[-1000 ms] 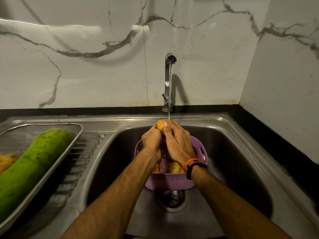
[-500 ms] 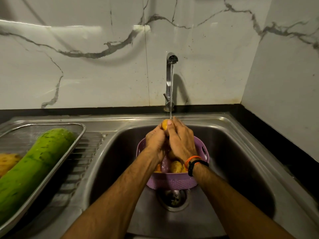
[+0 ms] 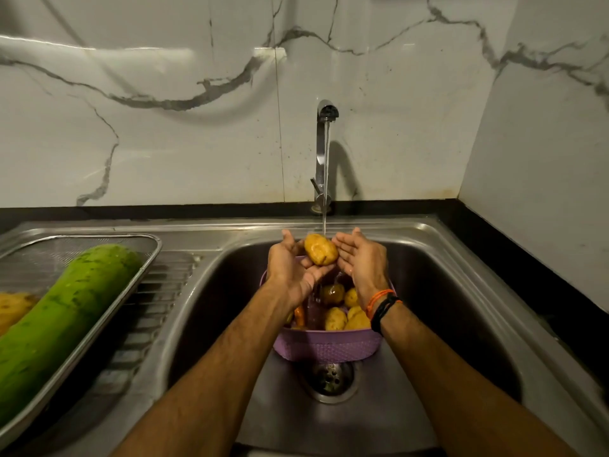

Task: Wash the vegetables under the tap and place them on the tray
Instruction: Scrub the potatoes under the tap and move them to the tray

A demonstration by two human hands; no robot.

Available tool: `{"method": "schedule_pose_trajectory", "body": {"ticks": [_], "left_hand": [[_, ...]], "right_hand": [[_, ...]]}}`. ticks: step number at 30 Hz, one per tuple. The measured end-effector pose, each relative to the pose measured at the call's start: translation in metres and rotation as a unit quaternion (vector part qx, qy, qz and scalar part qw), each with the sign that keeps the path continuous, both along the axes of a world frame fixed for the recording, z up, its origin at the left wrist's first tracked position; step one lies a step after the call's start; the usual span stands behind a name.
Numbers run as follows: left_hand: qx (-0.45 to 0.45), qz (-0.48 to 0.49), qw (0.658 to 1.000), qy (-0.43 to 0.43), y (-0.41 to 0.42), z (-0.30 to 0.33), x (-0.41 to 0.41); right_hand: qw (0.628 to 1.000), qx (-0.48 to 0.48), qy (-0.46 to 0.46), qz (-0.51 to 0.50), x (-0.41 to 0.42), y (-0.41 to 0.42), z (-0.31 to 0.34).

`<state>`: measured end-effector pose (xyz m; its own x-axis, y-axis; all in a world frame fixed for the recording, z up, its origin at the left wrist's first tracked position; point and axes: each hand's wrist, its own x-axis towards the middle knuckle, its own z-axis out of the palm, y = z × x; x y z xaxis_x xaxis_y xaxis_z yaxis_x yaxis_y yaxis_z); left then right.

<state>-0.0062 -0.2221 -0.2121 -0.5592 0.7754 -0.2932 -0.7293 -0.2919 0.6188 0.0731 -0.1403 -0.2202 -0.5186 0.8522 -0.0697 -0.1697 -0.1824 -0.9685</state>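
Marble-veined wall tiles back a steel sink [image 3: 461, 275] set into a dark worktop, and the tap [image 3: 324, 153] is running a thin stream straight down. You have a potato [image 3: 320, 249] right under that stream, above the purple basket [image 3: 329, 344] that sits in the basin over the drain. Your left hand [image 3: 293, 268] cradles the potato from below on loosely cupped fingers, thumb up beside it; your right hand [image 3: 361, 258] stands just beside it, palm turned in, fingers straight and relaxed, and whether it touches the skin you cannot tell from this angle. Neither grip is clamped: both are spread apart, the potato merely resting in the left.

Expect the potato to feel firm and fairly dense for its bulk, and its wet skin will be slick, so a loose cradle could let it roll off into the basket. Take it across its broad middle, fingers wrapped under and thumb over, before you carry it. More potatoes [image 3: 342, 311] and something orange lie in the basket unwashed, by the look of it. To your left the metal tray [image 3: 145, 272] on the drainboard already carries a long green gourd [image 3: 66, 311] and a yellowish piece at its near end; there is room along the rim side for this one.
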Motion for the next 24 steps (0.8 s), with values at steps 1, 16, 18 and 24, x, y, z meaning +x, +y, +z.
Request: {"method": "schedule_pose_trajectory", "body": {"ticks": [1, 16, 18, 24], "left_hand": [[0.007, -0.004, 1.000, -0.012, 0.001, -0.002, -0.002], [0.006, -0.016, 0.998, -0.056, 0.001, -0.007, 0.001], [0.007, -0.015, 0.998, -0.059, 0.001, -0.007, 0.001], [-0.015, -0.021, 0.999, -0.032, -0.009, -0.003, 0.000]], "right_hand": [[1.000, -0.023, 0.013, 0.005, 0.000, 0.004, -0.001], [0.996, -0.068, -0.031, -0.042, 0.004, 0.016, -0.005], [0.996, -0.052, -0.045, -0.050, 0.003, 0.017, -0.006], [0.994, 0.004, -0.098, -0.038, 0.003, 0.011, -0.003]]}}
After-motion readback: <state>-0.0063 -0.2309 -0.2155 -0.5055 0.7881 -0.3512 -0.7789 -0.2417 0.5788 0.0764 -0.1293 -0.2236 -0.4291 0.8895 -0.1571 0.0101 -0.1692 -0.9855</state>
